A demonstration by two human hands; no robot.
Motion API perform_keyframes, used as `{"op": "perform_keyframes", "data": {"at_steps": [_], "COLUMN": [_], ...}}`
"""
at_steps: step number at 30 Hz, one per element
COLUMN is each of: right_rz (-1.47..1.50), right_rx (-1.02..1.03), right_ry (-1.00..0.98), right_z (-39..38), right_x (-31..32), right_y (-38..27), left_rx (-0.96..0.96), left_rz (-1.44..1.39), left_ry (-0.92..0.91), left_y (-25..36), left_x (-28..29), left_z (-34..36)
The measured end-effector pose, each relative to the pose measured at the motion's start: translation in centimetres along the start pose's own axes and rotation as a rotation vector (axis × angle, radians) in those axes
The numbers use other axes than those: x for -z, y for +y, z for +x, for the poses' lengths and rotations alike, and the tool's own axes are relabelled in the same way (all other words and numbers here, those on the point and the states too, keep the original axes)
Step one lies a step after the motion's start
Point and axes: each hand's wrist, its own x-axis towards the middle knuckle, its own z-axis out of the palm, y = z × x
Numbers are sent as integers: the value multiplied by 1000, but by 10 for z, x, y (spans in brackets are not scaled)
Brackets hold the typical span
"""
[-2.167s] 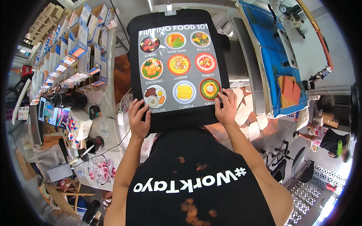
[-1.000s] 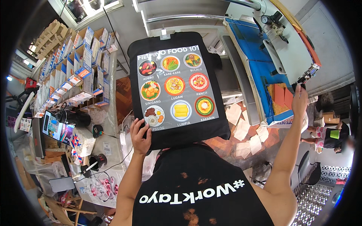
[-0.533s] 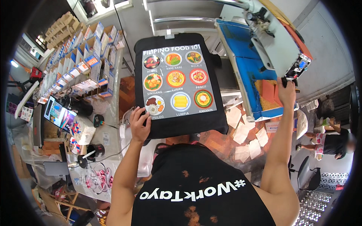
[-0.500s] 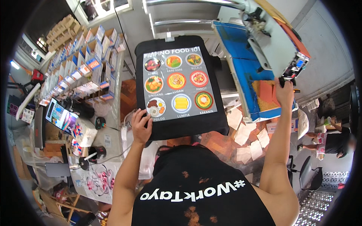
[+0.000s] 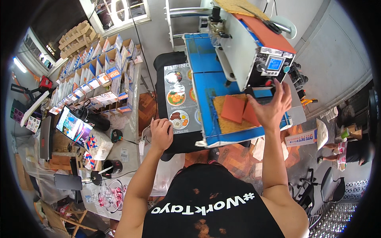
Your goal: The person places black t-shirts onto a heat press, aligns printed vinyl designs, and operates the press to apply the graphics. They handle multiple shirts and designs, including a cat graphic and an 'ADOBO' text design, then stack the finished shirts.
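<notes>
A black T-shirt (image 5: 159, 71) lies on the heat press's lower bed, with a grey sheet of colourful food pictures (image 5: 176, 115) on it. Above its right part hangs the press's swing-arm head, a blue-covered platen (image 5: 202, 85) with a white control box (image 5: 254, 55) on top. Orange pads (image 5: 233, 109) lie on the platen. My left hand (image 5: 162, 134) rests at the shirt's near left edge, fingers laid out and holding nothing. My right hand (image 5: 274, 107) has its fingers apart, fingertips beside the red button below the box's lit display; whether they touch is unclear.
On the left, a table carries cardboard bins (image 5: 93, 75), a phone (image 5: 74, 126) and a black mug (image 5: 113, 168). Paper sheets (image 5: 260, 152) litter the floor near the press. At right are another person (image 5: 355, 152) and an office chair (image 5: 331, 186). Scissors (image 5: 272, 27) lie atop the box.
The press head has swung left, covering the right part of the shirt and sheet. My right hand moved left with it and came off the handle. My left hand stays near the shirt's edge.
</notes>
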Motion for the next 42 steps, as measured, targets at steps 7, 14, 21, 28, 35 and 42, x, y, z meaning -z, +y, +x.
{"op": "perform_keyframes", "data": {"at_steps": [7,14,21,28,35,42], "right_rz": [230,237,225,187,659,359], "right_rx": [112,181,187,172,-94,-323], "right_ry": [-123,-90,-80,-77,-473,-407], "right_z": [7,-3,-14,-20,-45,-344], "right_x": [-15,-34,-35,-27,20,196], "right_y": [-76,-136,-138,-144,-116,56], "left_rx": [106,413,563,584,220,184], "left_rz": [-119,-204,-229,-423,-266,-103], "left_ry": [140,284,291,-131,-1277,-1564], "left_y": [-35,-89,-67,-8,-22,47], "left_x": [-10,23,24,9,-69,-157], "left_z": [7,-70,-204,-244,-291,-264]}}
